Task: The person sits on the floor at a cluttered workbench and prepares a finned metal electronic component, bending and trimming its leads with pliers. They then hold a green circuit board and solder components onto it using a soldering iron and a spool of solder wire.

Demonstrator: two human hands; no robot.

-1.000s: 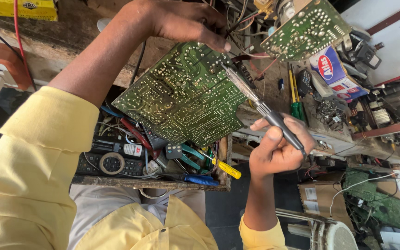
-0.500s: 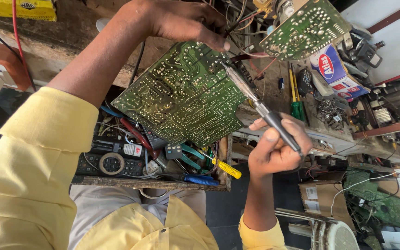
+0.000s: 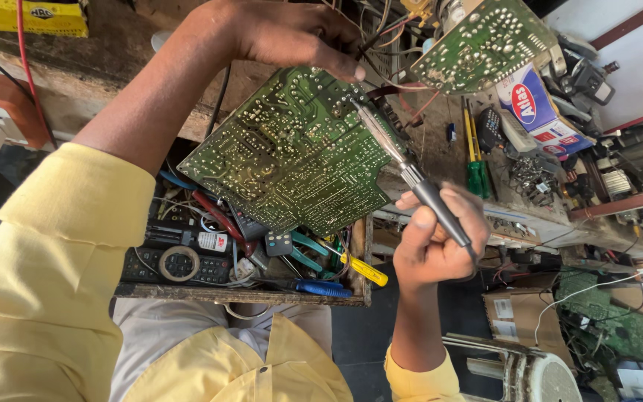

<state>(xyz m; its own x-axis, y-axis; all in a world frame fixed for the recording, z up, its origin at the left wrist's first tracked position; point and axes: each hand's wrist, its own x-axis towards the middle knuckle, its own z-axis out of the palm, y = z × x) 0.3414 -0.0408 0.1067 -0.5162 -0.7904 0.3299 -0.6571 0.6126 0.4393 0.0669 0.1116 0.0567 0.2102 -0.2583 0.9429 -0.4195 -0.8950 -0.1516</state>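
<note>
Green board (image 3: 292,149), solder side up, fills the middle of the frame, tilted over a wooden tray (image 3: 247,294). The left hand (image 3: 292,33), at top centre, is closed on the board's upper edge, fingertips just beside the joint being worked. The right hand (image 3: 437,238), lower right of centre, is wrapped around the dark handle of a soldering iron (image 3: 403,167), whose tip touches the board near its upper right corner.

The likeliest trouble, I judge, is heat: the left fingertips sit very close to the tip, and a slip could burn them or bridge neighbouring joints. The board hangs by one hand's grip only, so pressure from the iron could rock it.

Room is tight. Wires (image 3: 381,30) crowd the top, a second board (image 3: 485,45) stands at upper right, and screwdrivers (image 3: 474,160) lie to the right. Below, the tray holds a remote (image 3: 176,264), pliers (image 3: 303,249) and a yellow screwdriver (image 3: 362,269). Open space lies mainly at lower centre, between tray and right forearm.
</note>
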